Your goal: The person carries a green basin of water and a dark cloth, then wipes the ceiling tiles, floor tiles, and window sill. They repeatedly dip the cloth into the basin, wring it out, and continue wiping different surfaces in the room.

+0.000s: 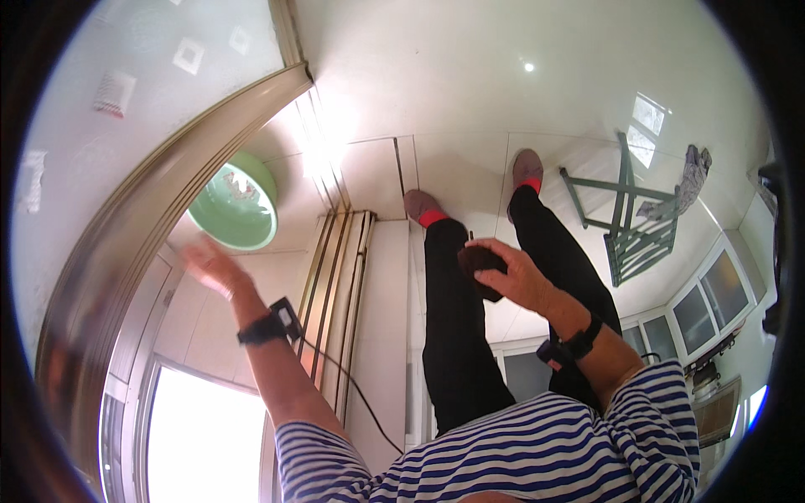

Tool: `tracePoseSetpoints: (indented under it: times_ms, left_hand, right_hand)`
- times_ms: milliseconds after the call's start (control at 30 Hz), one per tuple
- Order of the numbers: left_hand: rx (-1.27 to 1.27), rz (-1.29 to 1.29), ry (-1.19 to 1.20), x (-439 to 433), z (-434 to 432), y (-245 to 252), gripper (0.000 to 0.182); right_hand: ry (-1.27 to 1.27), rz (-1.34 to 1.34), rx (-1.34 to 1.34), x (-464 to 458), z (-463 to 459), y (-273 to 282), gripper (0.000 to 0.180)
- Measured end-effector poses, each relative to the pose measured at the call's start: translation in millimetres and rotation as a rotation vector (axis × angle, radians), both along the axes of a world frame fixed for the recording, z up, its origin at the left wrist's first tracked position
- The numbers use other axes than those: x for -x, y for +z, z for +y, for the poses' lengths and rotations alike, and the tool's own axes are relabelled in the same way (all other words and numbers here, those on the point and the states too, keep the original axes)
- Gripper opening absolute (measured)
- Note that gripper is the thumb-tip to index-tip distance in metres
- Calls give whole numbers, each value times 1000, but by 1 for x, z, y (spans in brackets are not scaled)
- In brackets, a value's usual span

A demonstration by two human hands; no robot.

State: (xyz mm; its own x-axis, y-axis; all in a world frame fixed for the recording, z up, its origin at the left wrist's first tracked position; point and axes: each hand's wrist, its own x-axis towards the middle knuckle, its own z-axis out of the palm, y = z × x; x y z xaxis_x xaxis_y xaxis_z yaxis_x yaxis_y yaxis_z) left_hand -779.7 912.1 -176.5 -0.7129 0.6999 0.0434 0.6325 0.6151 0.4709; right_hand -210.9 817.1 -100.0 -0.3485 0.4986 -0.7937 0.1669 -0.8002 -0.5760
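Observation:
My left hand [214,265] is stretched out at the left, blurred, with its fingers apart and nothing visible in it. Just beyond its fingertips, a light green plastic basin [267,188] stands on the floor, with something pale and reddish inside it. In front of my legs, my right hand [519,276] is closed around a dark brown object [481,264]; its exact kind cannot be told. Each wrist wears a black strap with a small device, and a black cable runs from the left one.
A folding green slatted stool [641,251] lies at the right, with a patterned grey cloth [692,176] against it. A metallic sliding-door frame [188,138] curves along the left, and its floor track [333,270] passes left of my feet. White cabinets [717,302] stand at the lower right.

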Motion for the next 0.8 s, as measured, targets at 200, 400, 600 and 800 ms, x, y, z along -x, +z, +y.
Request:
tracePoseSetpoints:
  times_ms: [200,400,600,800]
  left_hand:
    - [567,142,-148,17,-85,-203,85]
    - [772,118,-170,15,-64,-242,70]
    - [753,178,-113,-10,-60,-233,55]
    - [335,-173,493,-33,-76,-206,70]
  right_hand:
    - [-13,34,121,-2,7,-28,52]
    - [26,132,192,-1,26,-31,51]
    - [15,148,183,-2,26,-33,51]
    - [73,100,168,-9,25,-41,51]
